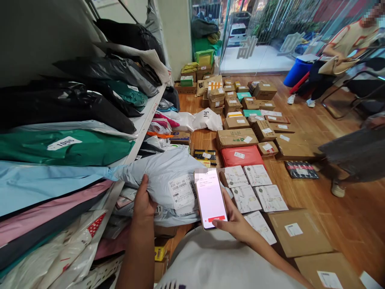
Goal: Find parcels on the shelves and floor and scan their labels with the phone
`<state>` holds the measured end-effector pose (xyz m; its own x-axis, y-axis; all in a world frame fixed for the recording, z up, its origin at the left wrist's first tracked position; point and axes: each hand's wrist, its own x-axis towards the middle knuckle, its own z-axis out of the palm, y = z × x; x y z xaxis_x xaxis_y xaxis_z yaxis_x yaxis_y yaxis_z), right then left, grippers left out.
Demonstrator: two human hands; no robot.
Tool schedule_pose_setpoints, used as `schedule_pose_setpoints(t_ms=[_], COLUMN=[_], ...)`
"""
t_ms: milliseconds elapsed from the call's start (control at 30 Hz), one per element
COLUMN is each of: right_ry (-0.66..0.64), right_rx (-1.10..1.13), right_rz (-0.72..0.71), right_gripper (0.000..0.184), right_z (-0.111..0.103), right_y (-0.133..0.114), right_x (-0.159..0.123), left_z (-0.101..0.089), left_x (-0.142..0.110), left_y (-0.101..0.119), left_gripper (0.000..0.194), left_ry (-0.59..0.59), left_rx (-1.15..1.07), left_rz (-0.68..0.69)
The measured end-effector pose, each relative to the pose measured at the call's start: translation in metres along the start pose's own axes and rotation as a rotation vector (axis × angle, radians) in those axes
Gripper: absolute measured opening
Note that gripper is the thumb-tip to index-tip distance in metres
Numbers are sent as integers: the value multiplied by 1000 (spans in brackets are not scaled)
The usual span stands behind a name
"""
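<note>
My left hand point(144, 200) grips a light grey plastic mailer bag point(162, 172) by its near edge, thumb on top. A white printed shipping label point(183, 192) faces up on the bag. In my right hand point(233, 218) is a smartphone point(210, 198), held upright beside the label, its screen lit mostly white with a red bar at the bottom. My right thumb rests on that red bar. The fingers of both hands are partly hidden behind what they hold.
A shelf point(144, 116) at the left is piled with bagged parcels, including a green bag point(90, 148). Several cardboard boxes point(237, 136) and a red parcel point(243, 155) cover the wooden floor. A seated person point(345, 48) is at the upper right, near a blue bin point(296, 72); another person's grey clothing point(355, 148) shows at right.
</note>
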<state>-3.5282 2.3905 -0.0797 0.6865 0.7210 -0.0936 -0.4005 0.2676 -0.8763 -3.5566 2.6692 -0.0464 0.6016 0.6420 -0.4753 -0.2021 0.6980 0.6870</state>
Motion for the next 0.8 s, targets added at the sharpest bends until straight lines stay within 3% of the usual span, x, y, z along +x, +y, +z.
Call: schedule_pose_setpoints(t_ms=[800], right_ry=[6], right_rx=[22], right_rz=[-21], right_gripper=[96], right_z=[-18], right_y=[-2], right_x=[14], left_z=[22], left_x=[10], left_y=[-3], left_gripper=[34], left_ry=[40], left_rx=[63], left_rz=[16])
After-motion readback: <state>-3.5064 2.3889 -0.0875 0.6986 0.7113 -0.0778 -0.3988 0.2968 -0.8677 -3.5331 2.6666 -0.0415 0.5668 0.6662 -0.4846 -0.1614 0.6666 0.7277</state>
